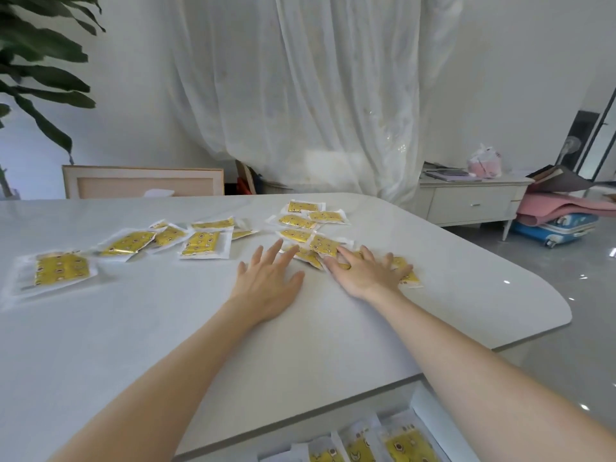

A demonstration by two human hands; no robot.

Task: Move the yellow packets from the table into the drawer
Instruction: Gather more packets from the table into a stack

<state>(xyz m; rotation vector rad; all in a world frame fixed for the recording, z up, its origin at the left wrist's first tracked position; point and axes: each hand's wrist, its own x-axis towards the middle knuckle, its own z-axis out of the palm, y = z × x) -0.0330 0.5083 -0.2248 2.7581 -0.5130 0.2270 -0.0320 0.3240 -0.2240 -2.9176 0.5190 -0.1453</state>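
Few packets (406, 446) in drawer (425, 416); over dozen remain on desk (166, 328). Your left hand (266, 283) spread beside them, right hand (366, 275) spread atop some.

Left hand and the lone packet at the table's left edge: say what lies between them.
Head view: only bare tabletop between the left hand and that lone packet; the other packets lie farther back.

Left hand (266, 285) and right hand (366, 275) reach forward palm-down — fingers straight and spread.
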